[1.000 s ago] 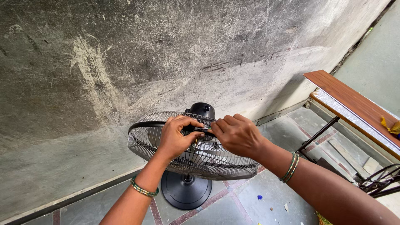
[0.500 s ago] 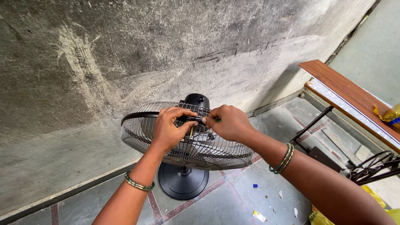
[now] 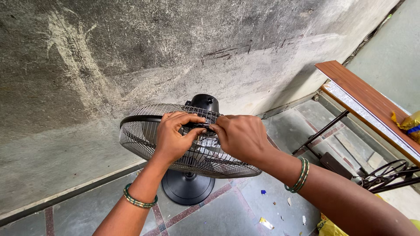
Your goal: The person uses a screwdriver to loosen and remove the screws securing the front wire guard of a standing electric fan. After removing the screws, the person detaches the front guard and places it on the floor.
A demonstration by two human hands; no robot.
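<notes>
A pedestal fan with a wire grille (image 3: 144, 144) and a black rim band stands against the wall, its black motor housing (image 3: 204, 102) behind and its round black base (image 3: 188, 188) on the floor. My left hand (image 3: 173, 137) pinches the rim band at the top of the grille between thumb and fingers. Just to its right, my right hand (image 3: 240, 137) touches the same spot, its fingertips closed on a small dark clip on the rim. My fingers hide what lies under them. Both wrists carry green bangles.
A rough grey wall (image 3: 131, 52) rises close behind the fan. At the right stands a wood-topped table (image 3: 363, 98) on a black metal frame with a wheel (image 3: 385, 177); a yellow bag (image 3: 409, 122) lies on it. Scraps of litter (image 3: 266, 223) dot the tiled floor.
The view has drifted, so the fan sits lower left. A green tip seen by my right hand half a second ago is now covered. Both hands stay at the same spot on the rim.
</notes>
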